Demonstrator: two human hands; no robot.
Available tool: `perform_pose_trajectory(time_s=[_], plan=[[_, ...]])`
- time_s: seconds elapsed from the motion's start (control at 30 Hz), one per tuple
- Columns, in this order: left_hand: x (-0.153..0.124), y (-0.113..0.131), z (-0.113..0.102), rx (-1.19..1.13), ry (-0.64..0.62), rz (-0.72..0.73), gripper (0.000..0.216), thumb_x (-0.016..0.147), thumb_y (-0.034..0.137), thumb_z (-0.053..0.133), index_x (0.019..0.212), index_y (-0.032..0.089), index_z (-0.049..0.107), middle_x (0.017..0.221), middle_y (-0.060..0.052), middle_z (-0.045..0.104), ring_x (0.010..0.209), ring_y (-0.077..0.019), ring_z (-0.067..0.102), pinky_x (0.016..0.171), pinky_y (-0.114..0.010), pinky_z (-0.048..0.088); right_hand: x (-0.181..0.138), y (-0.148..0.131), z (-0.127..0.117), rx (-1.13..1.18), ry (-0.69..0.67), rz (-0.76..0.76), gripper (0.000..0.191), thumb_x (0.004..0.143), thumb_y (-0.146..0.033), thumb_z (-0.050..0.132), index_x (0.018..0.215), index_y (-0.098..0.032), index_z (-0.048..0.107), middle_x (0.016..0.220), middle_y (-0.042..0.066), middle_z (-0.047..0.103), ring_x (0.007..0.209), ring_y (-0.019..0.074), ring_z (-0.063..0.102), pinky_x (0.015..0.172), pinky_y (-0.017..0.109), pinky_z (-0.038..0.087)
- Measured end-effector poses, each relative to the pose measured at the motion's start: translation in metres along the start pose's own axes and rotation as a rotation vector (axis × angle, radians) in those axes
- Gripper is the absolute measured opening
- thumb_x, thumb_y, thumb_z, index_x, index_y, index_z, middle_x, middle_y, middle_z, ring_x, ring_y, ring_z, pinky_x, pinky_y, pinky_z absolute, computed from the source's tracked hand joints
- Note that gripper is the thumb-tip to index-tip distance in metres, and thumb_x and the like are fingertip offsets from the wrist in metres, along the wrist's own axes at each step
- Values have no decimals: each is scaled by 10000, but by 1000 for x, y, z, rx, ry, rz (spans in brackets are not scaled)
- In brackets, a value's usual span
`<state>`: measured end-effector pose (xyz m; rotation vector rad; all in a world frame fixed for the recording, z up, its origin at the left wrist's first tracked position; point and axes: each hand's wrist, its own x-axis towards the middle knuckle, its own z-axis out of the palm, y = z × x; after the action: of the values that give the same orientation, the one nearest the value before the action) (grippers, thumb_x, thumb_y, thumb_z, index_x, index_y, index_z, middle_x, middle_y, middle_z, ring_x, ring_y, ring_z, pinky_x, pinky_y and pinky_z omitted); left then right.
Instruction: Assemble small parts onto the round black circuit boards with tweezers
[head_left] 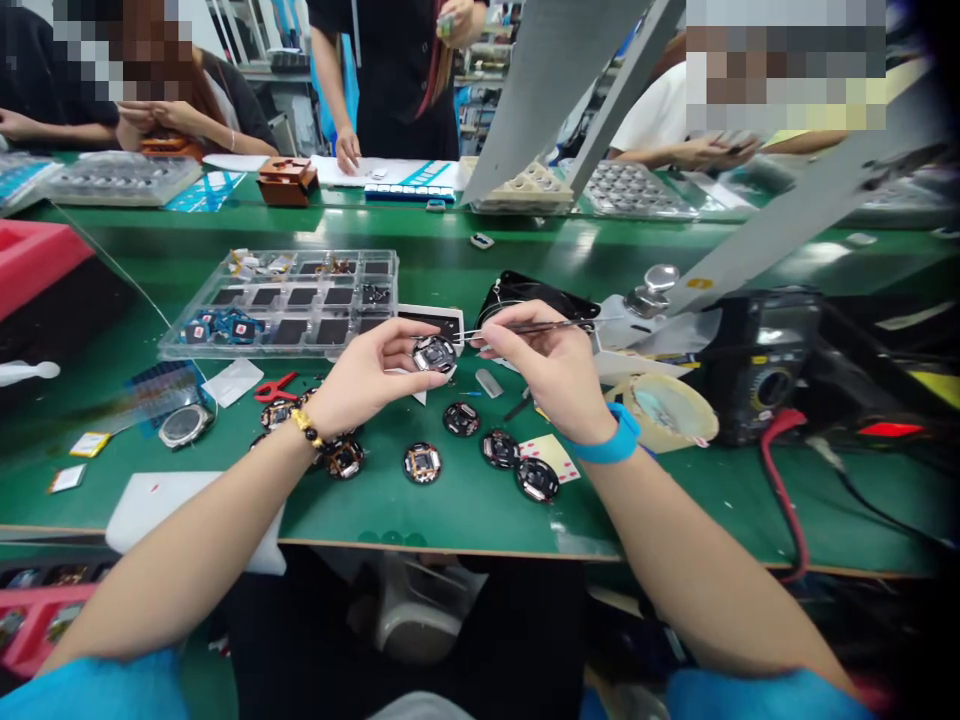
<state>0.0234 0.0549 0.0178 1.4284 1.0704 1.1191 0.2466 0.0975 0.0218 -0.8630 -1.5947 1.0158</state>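
Note:
Between the thumb and fingers of my left hand (371,372) is a round black electronic module (433,353), raised above the green bench. My right hand (544,360) grips metal tweezers (525,328), whose tips point left to the module's right edge; whether they touch it I cannot tell. Below my hands lie more round modules: one with a gold-coloured part (423,462), a dark one (460,419), and two touching each other (537,479). Several others are partly hidden under my left wrist, near a red-handled tool (276,387).
A clear compartment box (281,345) with small parts stands behind my left hand. Right of my right hand are a glass bottle with a metal cap (651,292), a yellowish dish (667,412) and a black device with a dial (769,370). Co-workers sit and stand across the bench.

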Motion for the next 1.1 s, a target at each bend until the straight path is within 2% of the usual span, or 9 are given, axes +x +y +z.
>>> perform_pose_trajectory(time_s=[0.2, 0.47, 0.77, 0.9, 1.1], plan=[[0, 0, 0, 18, -11, 23, 572, 720, 263, 914, 1227, 166, 666, 1155, -105, 743, 933, -195, 733, 799, -306, 617, -6, 4, 5, -81, -20, -85, 212, 914, -466, 766, 943, -256, 769, 935, 21, 775, 864, 203, 754, 779, 352, 637], [-1, 0, 2, 100, -21, 35, 547, 751, 246, 889, 1240, 164, 657, 1092, -80, 738, 841, -148, 706, 770, -278, 597, -10, 3, 10, -288, -30, -219, 152, 946, -382, 736, 958, -238, 784, 945, 26, 784, 878, 189, 742, 775, 322, 639], [-2, -3, 6, 154, 19, 64, 509, 749, 231, 883, 1206, 169, 669, 1089, -69, 734, 831, -137, 695, 752, -261, 602, -14, 8, 16, -319, 30, -252, 172, 965, -380, 702, 949, -230, 784, 938, 24, 778, 872, 187, 733, 807, 328, 637], [-2, -4, 9, 155, 51, 80, 505, 744, 242, 890, 1192, 171, 668, 1045, -60, 734, 817, -138, 694, 740, -259, 608, -18, 8, 21, -299, 50, -204, 214, 981, -425, 671, 958, -246, 785, 980, 37, 776, 933, 207, 734, 852, 351, 636], [-3, -7, 12, 125, 76, 85, 507, 735, 254, 907, 1171, 174, 659, 1033, -60, 748, 808, -147, 708, 744, -273, 617, -16, 8, 24, -142, 59, -26, 280, 942, -511, 710, 925, -237, 769, 940, 37, 779, 924, 229, 770, 862, 379, 651]])
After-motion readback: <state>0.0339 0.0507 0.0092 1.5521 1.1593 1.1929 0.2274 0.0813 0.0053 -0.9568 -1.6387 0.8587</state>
